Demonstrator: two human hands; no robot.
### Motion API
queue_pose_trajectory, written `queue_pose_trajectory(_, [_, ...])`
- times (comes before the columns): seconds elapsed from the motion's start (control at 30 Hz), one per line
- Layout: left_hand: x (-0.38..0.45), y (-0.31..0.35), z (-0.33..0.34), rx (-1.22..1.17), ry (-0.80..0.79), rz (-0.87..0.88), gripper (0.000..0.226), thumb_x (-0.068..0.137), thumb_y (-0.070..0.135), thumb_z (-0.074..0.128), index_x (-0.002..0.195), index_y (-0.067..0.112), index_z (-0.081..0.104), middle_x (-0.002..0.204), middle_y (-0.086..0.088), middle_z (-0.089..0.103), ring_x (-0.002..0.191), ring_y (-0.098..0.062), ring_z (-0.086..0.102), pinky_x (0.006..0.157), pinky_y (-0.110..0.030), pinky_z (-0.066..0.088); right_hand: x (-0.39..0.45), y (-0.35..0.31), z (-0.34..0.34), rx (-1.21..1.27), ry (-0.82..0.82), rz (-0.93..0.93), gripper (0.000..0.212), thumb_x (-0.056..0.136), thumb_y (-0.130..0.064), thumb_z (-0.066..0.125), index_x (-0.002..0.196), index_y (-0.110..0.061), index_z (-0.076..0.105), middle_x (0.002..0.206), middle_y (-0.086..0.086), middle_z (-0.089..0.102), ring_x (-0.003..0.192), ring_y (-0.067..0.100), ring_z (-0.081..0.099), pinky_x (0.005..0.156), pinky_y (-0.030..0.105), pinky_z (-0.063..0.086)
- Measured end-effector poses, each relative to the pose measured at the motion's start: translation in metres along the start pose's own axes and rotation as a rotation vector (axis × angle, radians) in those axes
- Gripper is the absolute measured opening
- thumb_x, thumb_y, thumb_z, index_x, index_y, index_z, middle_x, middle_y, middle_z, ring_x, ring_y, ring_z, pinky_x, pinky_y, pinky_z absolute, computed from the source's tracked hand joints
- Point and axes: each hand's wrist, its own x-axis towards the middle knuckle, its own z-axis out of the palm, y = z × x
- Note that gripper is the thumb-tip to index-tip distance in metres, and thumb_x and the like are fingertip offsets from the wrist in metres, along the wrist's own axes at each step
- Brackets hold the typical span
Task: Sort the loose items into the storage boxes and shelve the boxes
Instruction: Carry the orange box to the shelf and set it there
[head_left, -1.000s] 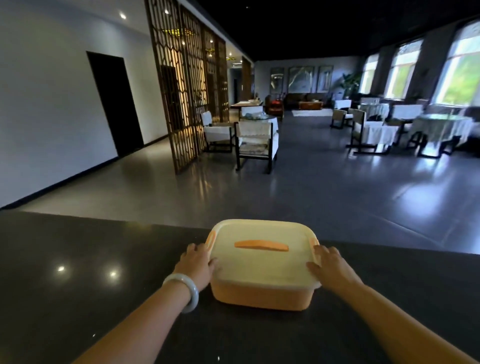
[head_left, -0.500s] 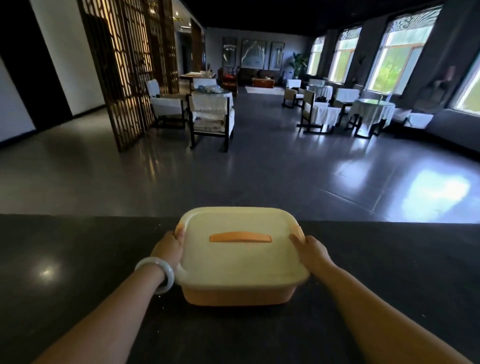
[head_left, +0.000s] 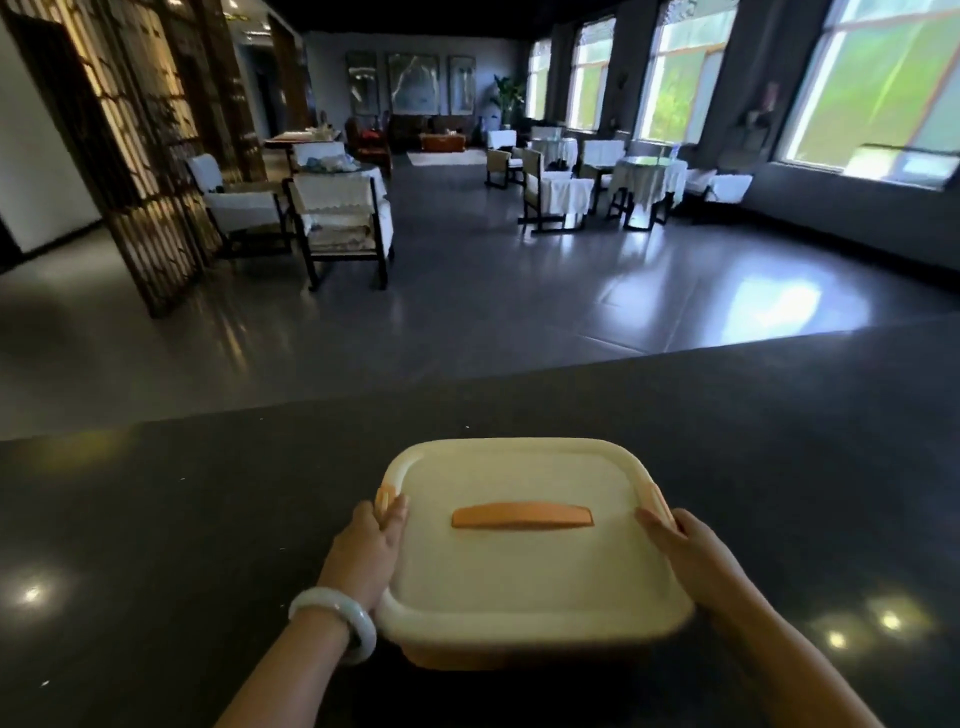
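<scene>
An orange storage box (head_left: 524, 561) with a cream lid and an orange handle on top is held just over the dark counter (head_left: 156, 545), close in front of me. My left hand (head_left: 366, 551) grips its left side at the orange latch, a pale bangle on the wrist. My right hand (head_left: 685, 558) grips the right side at the other latch. The lid is on, so the contents are hidden. No loose items or shelf are in view.
The counter's far edge (head_left: 467, 384) runs across the view, and a glossy grey floor lies beyond it. Chairs (head_left: 337, 218) and cloth-covered tables (head_left: 644, 182) stand further off. A wooden lattice screen (head_left: 130, 156) is at the left, with windows at the right.
The box has come closer to me and looks lifted, both hands still on its sides. My view has swung to the right, bringing in more of the windows.
</scene>
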Motion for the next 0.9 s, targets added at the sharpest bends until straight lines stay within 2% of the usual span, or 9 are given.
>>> queue_pose_trajectory(0.13, [-0.030, 0.029, 0.048, 0.003, -0.072, 0.053, 0.039, 0.096, 0.058, 0.033, 0.099, 0.022, 0.046, 0.089, -0.004, 0.060, 0.076, -0.016, 0.060, 0.056, -0.027, 0.037, -0.039, 0.043, -0.054, 0.073, 0.070, 0.067, 0.026, 0.092, -0.046, 0.054, 0.104, -0.023, 0.057, 0.097, 0.002, 0.065, 0.085, 0.017, 0.064, 0.061, 0.026, 0.047])
queue_pose_trajectory(0.27, [-0.058, 0.065, 0.097, 0.024, -0.108, 0.100, 0.040, 0.097, 0.055, 0.035, 0.102, 0.017, 0.047, 0.088, -0.001, 0.056, 0.072, -0.012, 0.053, 0.056, -0.028, 0.034, -0.068, 0.079, -0.108, 0.145, 0.158, 0.134, 0.025, 0.092, -0.043, 0.055, 0.104, -0.021, 0.057, 0.097, 0.004, 0.064, 0.088, 0.021, 0.064, 0.071, 0.035, 0.054])
queue_pose_trajectory(0.43, [-0.097, 0.110, 0.172, -0.002, -0.211, 0.217, 0.040, 0.096, 0.055, 0.040, 0.100, 0.018, 0.054, 0.095, -0.006, 0.061, 0.086, -0.022, 0.059, 0.074, -0.037, 0.045, -0.114, 0.137, -0.183, 0.288, 0.319, 0.197, 0.021, 0.091, -0.037, 0.060, 0.102, -0.019, 0.060, 0.097, 0.009, 0.066, 0.089, 0.026, 0.065, 0.078, 0.043, 0.055])
queue_pose_trajectory(0.57, [-0.138, 0.166, 0.252, -0.013, -0.298, 0.326, 0.038, 0.095, 0.053, 0.045, 0.094, 0.017, 0.057, 0.087, -0.005, 0.064, 0.080, -0.020, 0.061, 0.070, -0.036, 0.047, -0.151, 0.191, -0.257, 0.365, 0.475, 0.234, 0.025, 0.091, -0.035, 0.060, 0.101, -0.012, 0.062, 0.093, 0.011, 0.067, 0.080, 0.024, 0.064, 0.058, 0.030, 0.048])
queue_pose_trajectory(0.63, [-0.165, 0.194, 0.294, -0.031, -0.353, 0.363, 0.037, 0.094, 0.053, 0.047, 0.093, 0.018, 0.058, 0.086, -0.005, 0.065, 0.078, -0.020, 0.062, 0.066, -0.034, 0.046, -0.169, 0.220, -0.300, 0.387, 0.529, 0.243, 0.026, 0.092, -0.035, 0.059, 0.099, -0.010, 0.063, 0.091, 0.014, 0.066, 0.078, 0.026, 0.063, 0.056, 0.031, 0.046])
queue_pose_trajectory(0.8, [-0.242, 0.268, 0.408, -0.050, -0.493, 0.440, 0.033, 0.093, 0.050, 0.053, 0.092, 0.018, 0.059, 0.086, -0.005, 0.066, 0.079, -0.019, 0.063, 0.070, -0.035, 0.050, -0.222, 0.297, -0.408, 0.422, 0.650, 0.293, 0.028, 0.091, -0.041, 0.057, 0.098, -0.014, 0.060, 0.092, 0.013, 0.065, 0.081, 0.030, 0.063, 0.058, 0.033, 0.048])
queue_pose_trajectory(0.9, [-0.285, 0.307, 0.474, -0.070, -0.563, 0.480, 0.034, 0.093, 0.048, 0.055, 0.092, 0.015, 0.059, 0.087, -0.006, 0.066, 0.080, -0.021, 0.062, 0.071, -0.035, 0.049, -0.252, 0.340, -0.465, 0.404, 0.771, 0.292, 0.030, 0.090, -0.040, 0.058, 0.095, -0.011, 0.062, 0.086, 0.014, 0.067, 0.075, 0.029, 0.064, 0.055, 0.032, 0.047])
